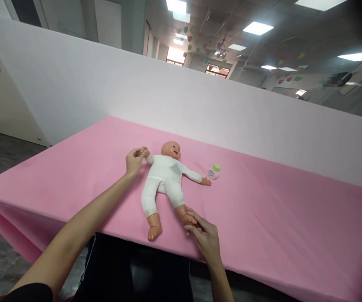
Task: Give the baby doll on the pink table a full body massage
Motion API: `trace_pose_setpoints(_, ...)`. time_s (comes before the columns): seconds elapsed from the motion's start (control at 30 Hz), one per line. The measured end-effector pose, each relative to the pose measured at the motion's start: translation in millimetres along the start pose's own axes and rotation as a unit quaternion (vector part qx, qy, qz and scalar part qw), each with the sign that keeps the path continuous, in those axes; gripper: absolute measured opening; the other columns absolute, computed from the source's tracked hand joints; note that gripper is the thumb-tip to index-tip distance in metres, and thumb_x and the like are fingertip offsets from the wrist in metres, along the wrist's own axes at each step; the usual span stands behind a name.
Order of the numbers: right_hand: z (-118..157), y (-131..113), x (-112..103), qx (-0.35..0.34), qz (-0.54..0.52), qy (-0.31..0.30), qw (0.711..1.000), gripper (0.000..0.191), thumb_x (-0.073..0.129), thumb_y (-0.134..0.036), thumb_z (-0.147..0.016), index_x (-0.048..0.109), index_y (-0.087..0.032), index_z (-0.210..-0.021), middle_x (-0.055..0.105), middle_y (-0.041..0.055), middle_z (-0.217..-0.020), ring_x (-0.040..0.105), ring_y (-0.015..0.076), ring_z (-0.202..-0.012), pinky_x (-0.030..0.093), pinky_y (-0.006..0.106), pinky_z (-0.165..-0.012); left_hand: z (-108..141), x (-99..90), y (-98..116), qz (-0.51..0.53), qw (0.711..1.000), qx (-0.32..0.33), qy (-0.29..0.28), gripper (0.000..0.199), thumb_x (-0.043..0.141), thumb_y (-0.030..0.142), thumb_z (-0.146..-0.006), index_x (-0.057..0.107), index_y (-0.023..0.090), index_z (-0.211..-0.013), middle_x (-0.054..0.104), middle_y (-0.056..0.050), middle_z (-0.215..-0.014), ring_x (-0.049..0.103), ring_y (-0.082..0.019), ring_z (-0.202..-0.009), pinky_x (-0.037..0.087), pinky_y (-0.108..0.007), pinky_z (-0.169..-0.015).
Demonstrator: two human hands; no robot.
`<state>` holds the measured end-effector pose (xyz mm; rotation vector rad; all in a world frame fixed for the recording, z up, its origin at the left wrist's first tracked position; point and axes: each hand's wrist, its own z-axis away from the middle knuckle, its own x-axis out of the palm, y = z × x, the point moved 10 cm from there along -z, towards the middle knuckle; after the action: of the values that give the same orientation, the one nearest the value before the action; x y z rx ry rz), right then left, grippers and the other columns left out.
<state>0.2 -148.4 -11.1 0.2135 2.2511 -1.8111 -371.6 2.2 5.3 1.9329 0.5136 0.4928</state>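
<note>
A pink-covered table (pixel 272 222) spans the frame from left edge to right. A doll (pixel 166 170) lies face-up at its centre; right of it sits a small green-lidded jar (pixel 213 172).

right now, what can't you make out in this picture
All in the head view:
Jar: label print too small to read.
Doll: back hidden beneath its body.
Held hand: partly covered by the left hand.
Held foot: partly covered by the right hand.
Door: cut off by the left edge.
</note>
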Motion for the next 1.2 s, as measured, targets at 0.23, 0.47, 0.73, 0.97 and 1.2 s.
trace_pose_setpoints(0.23,35,48,-4,0.037,-0.042,0.007,0.998,0.039,0.078,-0.03,-0.077,0.083,-0.023,-0.115,0.077,0.009,-0.122,0.067,0.0158,-0.056,0.065,0.032,-0.06,-1,-56.8,-86,0.109,0.943,-0.288,0.127,0.022,0.069,0.03,-0.095,0.064,0.017,-0.078,0.071,-0.01,-0.09,0.073,-0.019,-0.088,0.063,-0.033,-0.08)
trace_pose_setpoints(0.47,31,33,-4,0.018,-0.025,0.004,1.0,0.039,0.077,-0.028,-0.077,0.083,-0.022,-0.115,0.081,0.0072,-0.109,0.066,0.0153,-0.052,0.065,0.031,-0.062,-6,-51.6,-76,0.095,0.95,-0.267,0.132,0.022,0.069,0.032,-0.094,0.063,0.017,-0.078,0.072,-0.009,-0.09,0.073,-0.019,-0.085,0.061,-0.031,-0.076)
trace_pose_setpoints(0.73,-13,-18,-2,-0.036,0.009,0.028,0.999,0.039,0.078,-0.026,-0.077,0.082,-0.026,-0.116,0.08,0.0047,-0.115,0.073,0.0187,-0.07,0.064,0.029,-0.065,11,39.5,49,-0.202,0.973,0.085,-0.068,0.021,0.067,0.044,-0.094,0.074,0.025,-0.099,0.077,-0.003,-0.102,0.071,-0.021,-0.089,0.047,-0.03,-0.074)
trace_pose_setpoints(0.97,-64,-26,44,-0.085,0.011,-0.046,0.995,0.041,0.074,-0.026,-0.081,0.08,-0.026,-0.122,0.081,0.0042,-0.111,0.07,0.0176,-0.069,0.062,0.03,-0.068,51,102.2,46,-0.338,0.895,0.19,-0.22,0.018,0.067,0.037,-0.097,0.08,0.025,-0.099,0.077,-0.005,-0.102,0.066,-0.021,-0.093,0.039,-0.03,-0.07)
trace_pose_setpoints(1.2,-71,-18,53,-0.061,-0.027,-0.044,0.997,0.041,0.072,-0.024,-0.079,0.081,-0.022,-0.119,0.081,0.0028,-0.1,0.064,0.0147,-0.06,0.061,0.029,-0.063,49,96.6,42,-0.312,0.903,0.187,-0.227,0.014,0.068,0.033,-0.096,0.078,0.024,-0.093,0.078,-0.003,-0.1,0.066,-0.02,-0.091,0.041,-0.03,-0.071)
